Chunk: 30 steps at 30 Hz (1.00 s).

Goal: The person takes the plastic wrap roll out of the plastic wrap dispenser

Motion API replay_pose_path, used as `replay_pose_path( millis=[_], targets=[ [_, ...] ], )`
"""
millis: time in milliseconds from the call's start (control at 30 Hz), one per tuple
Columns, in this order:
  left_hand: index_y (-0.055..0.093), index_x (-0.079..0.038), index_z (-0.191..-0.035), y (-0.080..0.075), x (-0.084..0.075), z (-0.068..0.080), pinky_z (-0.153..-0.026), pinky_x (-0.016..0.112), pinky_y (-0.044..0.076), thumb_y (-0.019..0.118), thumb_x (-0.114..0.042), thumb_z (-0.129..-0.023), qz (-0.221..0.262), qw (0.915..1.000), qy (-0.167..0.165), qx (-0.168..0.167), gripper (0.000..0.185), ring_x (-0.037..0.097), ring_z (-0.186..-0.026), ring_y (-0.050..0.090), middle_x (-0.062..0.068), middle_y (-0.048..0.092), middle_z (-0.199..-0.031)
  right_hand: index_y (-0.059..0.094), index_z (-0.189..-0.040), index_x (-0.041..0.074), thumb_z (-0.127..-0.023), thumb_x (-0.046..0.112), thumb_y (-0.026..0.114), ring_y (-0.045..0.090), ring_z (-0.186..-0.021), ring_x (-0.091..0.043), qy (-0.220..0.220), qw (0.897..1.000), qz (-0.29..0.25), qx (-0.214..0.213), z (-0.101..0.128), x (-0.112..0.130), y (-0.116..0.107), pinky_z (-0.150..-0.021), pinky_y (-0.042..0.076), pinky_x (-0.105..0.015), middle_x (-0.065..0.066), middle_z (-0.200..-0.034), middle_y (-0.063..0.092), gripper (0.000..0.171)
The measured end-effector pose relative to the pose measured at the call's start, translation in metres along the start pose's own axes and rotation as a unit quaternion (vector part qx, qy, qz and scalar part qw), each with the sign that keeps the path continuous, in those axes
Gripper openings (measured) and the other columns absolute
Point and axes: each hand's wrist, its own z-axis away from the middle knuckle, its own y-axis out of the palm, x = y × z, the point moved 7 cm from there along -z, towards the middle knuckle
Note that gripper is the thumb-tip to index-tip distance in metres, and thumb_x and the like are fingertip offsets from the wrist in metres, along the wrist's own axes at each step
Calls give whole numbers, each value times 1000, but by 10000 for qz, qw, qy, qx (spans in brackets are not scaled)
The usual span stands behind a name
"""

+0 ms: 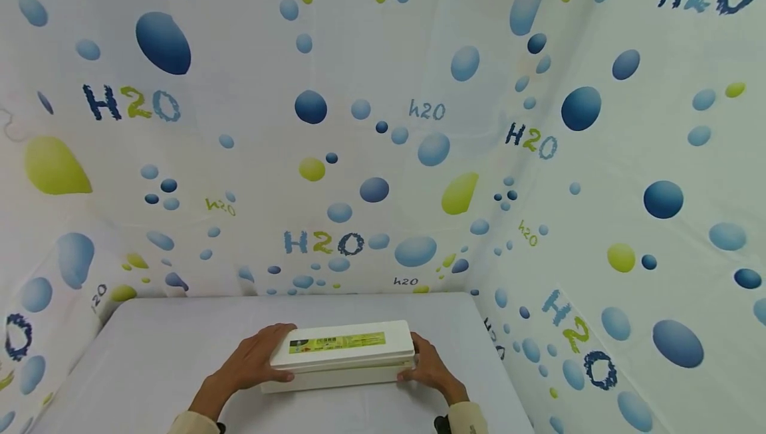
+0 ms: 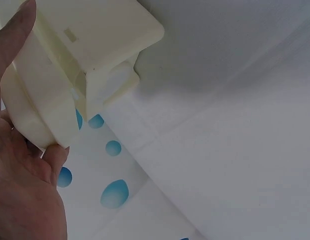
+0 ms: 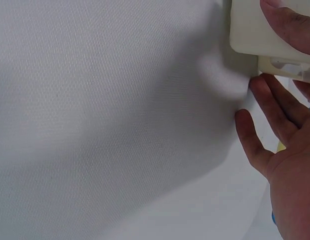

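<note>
On the table (image 1: pixel 149 334), at six o'clock in the head view, the left hand (image 1: pixel 254 357) and right hand (image 1: pixel 427 367) are gripping the box (image 1: pixel 341 354) by its ends. In the left wrist view, fingers (image 2: pixel 15 35) are curling round it at ten o'clock. In the right wrist view, the thumb (image 3: pixel 290 25) is pressing its lid at two o'clock.

The head view looks forward and down from above the person, fairly far back, taking in both hands, the box (image 1: pixel 341 354) between the fingers, the table (image 1: pixel 179 341) and the curtain (image 1: pixel 383 121) behind. The left wrist view sits very close beside the left hand (image 2: pixel 25 190), facing along the fingers (image 2: pixel 15 30) to the box end (image 2: pixel 70 75) they clasp. The right wrist view is as close, looking past the right hand (image 3: pixel 285 150) at the cloth beyond the fingertips. All three views share the box and the tabletop beside the fingers.
</note>
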Motion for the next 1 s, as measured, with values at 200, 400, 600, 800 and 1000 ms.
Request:
replay_pose_path(
  millis=[200, 400, 600, 800, 1000],
  targets=[
    [52, -10, -158, 4, 5, 4, -116, 71, 48, 96, -55, -77, 109, 9999, -118, 33, 102, 46, -141, 59, 19, 60, -156, 54, -154, 3, -74, 22, 102, 68, -116, -20, 89, 9999, -106, 79, 2, -4, 3, -110, 52, -53, -13, -140, 72, 95],
    [53, -10, -156, 1, 5, 6, -113, 70, 50, 95, -56, -77, 84, 9999, -51, -54, 101, 45, -138, 61, 18, 62, -155, 55, -152, 0, -77, 30, 101, 69, -112, -18, -389, 9992, -32, 47, 3, -1, 2, -105, 55, -54, -16, -137, 74, 93],
    [54, -8, -156, -5, 4, 3, -112, 71, 51, 95, -55, -76, 68, 9998, 49, -170, 101, 45, -137, 62, 19, 62, -153, 54, -155, 4, -77, 29, 101, 71, -116, -23, -201, 9997, -122, 54, 0, -3, 0, -112, 50, -65, -16, -140, 73, 94],
    [51, -10, -158, -4, 9, 2, -112, 73, 49, 93, -59, -78, 100, 9999, -113, -72, 103, 45, -138, 60, 20, 60, -156, 54, -156, 10, -74, 45, 102, 72, -119, -25, -506, 9987, -53, -71, -18, -52, 9, -109, 52, -67, -13, -140, 73, 101],
    [50, -11, -159, -6, 11, 3, -112, 73, 49, 93, -60, -78, 16, 9998, -162, -105, 104, 46, -140, 60, 19, 59, -157, 53, -157, 13, -75, 38, 102, 71, -124, -28, -436, 9989, -159, -49, -18, -52, 10, -112, 51, -67, -12, -144, 71, 100]
  ],
)
